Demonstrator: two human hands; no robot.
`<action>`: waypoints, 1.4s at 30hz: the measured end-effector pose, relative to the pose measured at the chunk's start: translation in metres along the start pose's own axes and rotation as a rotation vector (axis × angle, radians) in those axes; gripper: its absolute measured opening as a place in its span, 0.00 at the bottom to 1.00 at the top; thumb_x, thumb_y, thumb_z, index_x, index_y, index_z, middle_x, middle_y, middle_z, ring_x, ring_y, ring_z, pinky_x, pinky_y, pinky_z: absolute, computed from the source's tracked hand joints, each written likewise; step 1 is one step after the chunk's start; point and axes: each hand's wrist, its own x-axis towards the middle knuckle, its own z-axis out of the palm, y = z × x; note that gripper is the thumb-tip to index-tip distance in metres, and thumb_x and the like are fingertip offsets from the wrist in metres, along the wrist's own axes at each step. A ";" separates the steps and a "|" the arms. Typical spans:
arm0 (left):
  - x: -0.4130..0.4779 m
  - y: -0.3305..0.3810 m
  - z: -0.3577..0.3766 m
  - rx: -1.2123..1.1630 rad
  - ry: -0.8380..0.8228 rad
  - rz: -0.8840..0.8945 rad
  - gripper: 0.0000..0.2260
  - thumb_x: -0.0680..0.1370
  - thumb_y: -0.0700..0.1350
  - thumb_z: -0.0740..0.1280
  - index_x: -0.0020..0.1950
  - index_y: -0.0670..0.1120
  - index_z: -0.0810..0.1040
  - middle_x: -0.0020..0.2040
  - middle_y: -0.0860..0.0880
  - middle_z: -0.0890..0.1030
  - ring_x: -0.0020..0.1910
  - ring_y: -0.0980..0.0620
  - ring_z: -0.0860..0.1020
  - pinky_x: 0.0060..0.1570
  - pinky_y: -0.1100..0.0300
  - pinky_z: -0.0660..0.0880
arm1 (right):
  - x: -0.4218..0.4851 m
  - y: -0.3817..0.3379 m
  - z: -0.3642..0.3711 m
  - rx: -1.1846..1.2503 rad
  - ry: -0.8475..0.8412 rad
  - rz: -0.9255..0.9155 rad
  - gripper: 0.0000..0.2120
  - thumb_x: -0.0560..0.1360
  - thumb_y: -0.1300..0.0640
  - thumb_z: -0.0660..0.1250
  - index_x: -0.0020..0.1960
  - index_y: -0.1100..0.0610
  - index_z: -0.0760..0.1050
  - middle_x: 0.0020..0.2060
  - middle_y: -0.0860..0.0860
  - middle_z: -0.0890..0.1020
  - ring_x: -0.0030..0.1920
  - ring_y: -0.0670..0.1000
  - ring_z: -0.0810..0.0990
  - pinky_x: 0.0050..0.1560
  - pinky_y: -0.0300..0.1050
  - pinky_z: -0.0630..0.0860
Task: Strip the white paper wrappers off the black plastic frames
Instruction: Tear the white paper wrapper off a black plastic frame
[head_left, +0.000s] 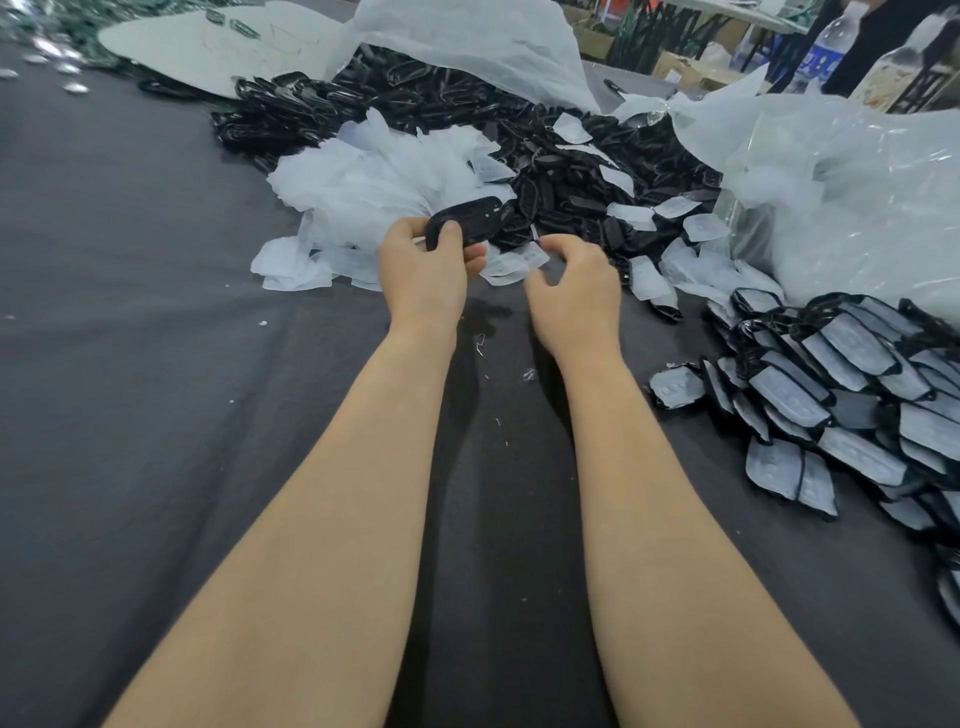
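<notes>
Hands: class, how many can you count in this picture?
2. The left hand holds a black frame; the right hand is just right of it, over a loose wrapper. Others may be hidden.

Both bare forearms reach forward, left hand (423, 265) gripping a black frame (470, 221), right hand (574, 291) fingers curled.

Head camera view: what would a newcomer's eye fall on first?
In the middle, the left hand grips a black frame. Behind it, a heap of white wrappers lies beside a pile of bare black frames. At the right, a stack of still-wrapped frames sits on the dark cloth.
</notes>
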 end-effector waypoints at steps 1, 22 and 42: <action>0.000 0.001 0.000 -0.011 0.019 0.015 0.02 0.81 0.37 0.60 0.52 0.40 0.69 0.42 0.44 0.78 0.27 0.61 0.79 0.32 0.69 0.75 | -0.001 -0.002 0.001 -0.013 -0.042 -0.031 0.18 0.77 0.61 0.61 0.66 0.56 0.73 0.65 0.54 0.75 0.66 0.55 0.70 0.66 0.44 0.65; 0.000 -0.001 -0.001 0.014 0.017 0.048 0.06 0.80 0.37 0.60 0.45 0.45 0.68 0.43 0.46 0.76 0.27 0.61 0.78 0.34 0.68 0.77 | 0.001 -0.001 0.001 0.368 0.157 0.147 0.11 0.79 0.59 0.62 0.59 0.61 0.77 0.55 0.54 0.79 0.55 0.47 0.76 0.53 0.31 0.67; 0.001 -0.007 0.002 0.181 -0.086 0.097 0.05 0.80 0.37 0.61 0.52 0.45 0.70 0.40 0.48 0.78 0.27 0.61 0.79 0.39 0.64 0.80 | 0.003 -0.008 0.000 0.942 0.189 0.302 0.08 0.77 0.65 0.64 0.41 0.55 0.75 0.32 0.48 0.78 0.33 0.44 0.76 0.38 0.36 0.77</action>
